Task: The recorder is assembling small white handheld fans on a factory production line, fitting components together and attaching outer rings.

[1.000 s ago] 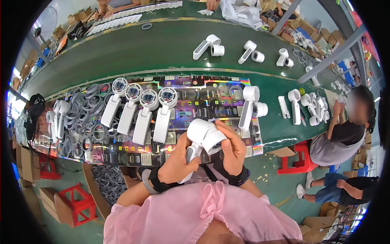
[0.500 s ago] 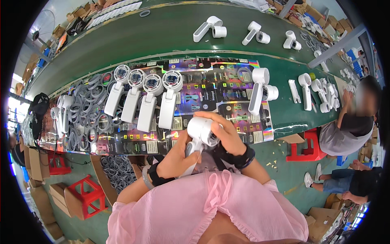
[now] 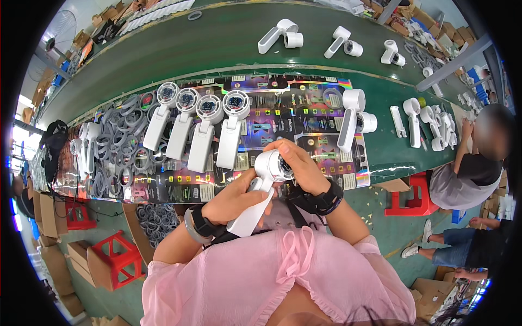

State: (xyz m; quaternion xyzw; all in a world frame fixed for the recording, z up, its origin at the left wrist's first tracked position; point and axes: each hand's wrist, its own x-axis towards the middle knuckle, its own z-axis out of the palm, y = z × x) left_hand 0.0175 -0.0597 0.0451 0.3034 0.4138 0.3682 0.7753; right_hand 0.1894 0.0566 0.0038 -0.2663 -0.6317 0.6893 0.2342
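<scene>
A white handheld fan [image 3: 251, 213] is held in front of my chest, tilted with its round head up and its handle toward me. My left hand [image 3: 235, 199] is wrapped round the handle just below the head. The fingers and thumb of my right hand [image 3: 305, 171] grip the head from the right, where dark round inner parts show at its open face. Beyond my hands, several white fans [image 3: 230, 136] lie in a row, heads away from me, with dark circuit parts visible inside. Grey plastic rings [image 3: 117, 142] are heaped to their left.
Printed sheets [image 3: 283, 122] cover the green table. A white fan part [image 3: 348, 122] lies at the right; more lie on the green conveyor belt [image 3: 163, 49]. A co-worker [image 3: 478, 146] sits at the far right. Red stools [image 3: 117, 261] and a box of rings [image 3: 157, 223] stand below.
The fan in my hands has turned, so its handle now shows fully and its open face points more to the right. My left hand has shifted slightly left.
</scene>
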